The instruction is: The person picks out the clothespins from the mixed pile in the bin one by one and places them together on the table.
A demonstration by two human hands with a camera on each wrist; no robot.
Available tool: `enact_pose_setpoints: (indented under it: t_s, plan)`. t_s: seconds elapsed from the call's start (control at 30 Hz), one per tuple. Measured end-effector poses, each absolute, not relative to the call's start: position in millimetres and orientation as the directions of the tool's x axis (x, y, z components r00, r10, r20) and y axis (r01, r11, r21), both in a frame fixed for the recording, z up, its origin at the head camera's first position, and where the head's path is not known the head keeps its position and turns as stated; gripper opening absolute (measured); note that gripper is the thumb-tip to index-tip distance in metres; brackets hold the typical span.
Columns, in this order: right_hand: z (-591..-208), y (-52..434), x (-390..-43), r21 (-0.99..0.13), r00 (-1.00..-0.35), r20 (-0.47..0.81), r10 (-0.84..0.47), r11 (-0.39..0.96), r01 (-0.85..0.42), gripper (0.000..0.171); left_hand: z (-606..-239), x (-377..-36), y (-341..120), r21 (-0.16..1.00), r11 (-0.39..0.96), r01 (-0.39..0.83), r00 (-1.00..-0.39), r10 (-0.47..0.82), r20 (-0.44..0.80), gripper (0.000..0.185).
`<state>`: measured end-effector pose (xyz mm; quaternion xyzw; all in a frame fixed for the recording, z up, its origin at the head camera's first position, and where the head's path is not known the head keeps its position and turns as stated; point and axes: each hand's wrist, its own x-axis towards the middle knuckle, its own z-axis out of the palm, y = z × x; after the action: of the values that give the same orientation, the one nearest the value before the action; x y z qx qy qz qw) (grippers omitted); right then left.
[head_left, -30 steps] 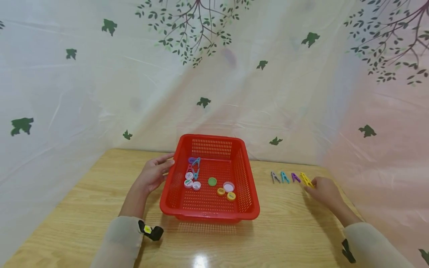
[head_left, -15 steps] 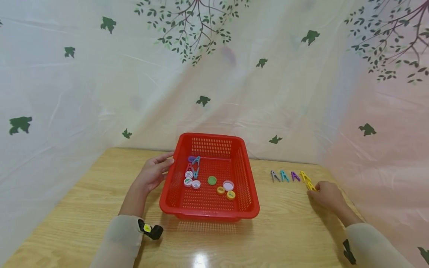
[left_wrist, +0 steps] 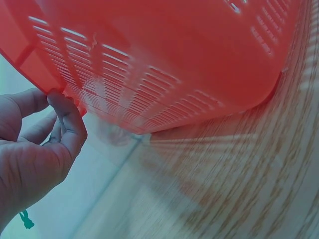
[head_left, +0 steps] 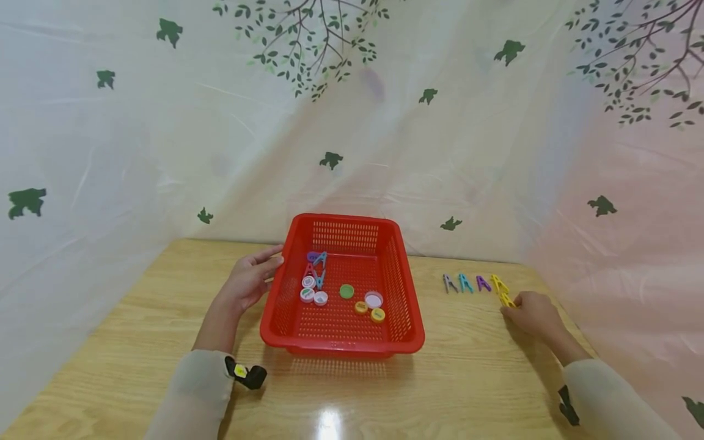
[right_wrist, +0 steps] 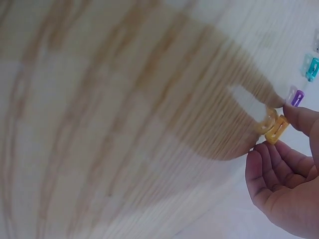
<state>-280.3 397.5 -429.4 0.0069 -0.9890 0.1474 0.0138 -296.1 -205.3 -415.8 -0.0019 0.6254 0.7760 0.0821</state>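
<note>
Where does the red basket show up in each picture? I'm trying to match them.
Head: the red basket sits just below the middle.
Left wrist: the red basket fills the top, with the left hand at its rim.
Right wrist: not in it.
Shared landmark: the wooden table, in all three.

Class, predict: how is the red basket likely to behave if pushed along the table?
The red basket probably feels light for its size, since its plastic-looking walls are full of slots. It will likely slide rather than roll, as its floor is broad and its sides squared. The caps inside may shift, since they appear to lie loose.
</note>
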Motion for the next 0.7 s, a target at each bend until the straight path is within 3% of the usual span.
enact_pose_setpoints:
  t_s: [0.33,0.7]
  plan:
    - [-430.6,401.9,-279.7,-0.27,-0.997,0.064,-0.04,0.961,-0.056,0.05,-415.7,-296.6,-206.7,0.97,-0.205,-0.13,-0.986,0.13,-0.104,0.055]
    - [-438.9,406.4,-278.9,-0.315,-0.991,0.111,-0.077,0.943,-0.109,0.048,-416.5,-296.9,-206.6,0.971,-0.204,-0.127,-0.987,0.127,-0.102,0.055]
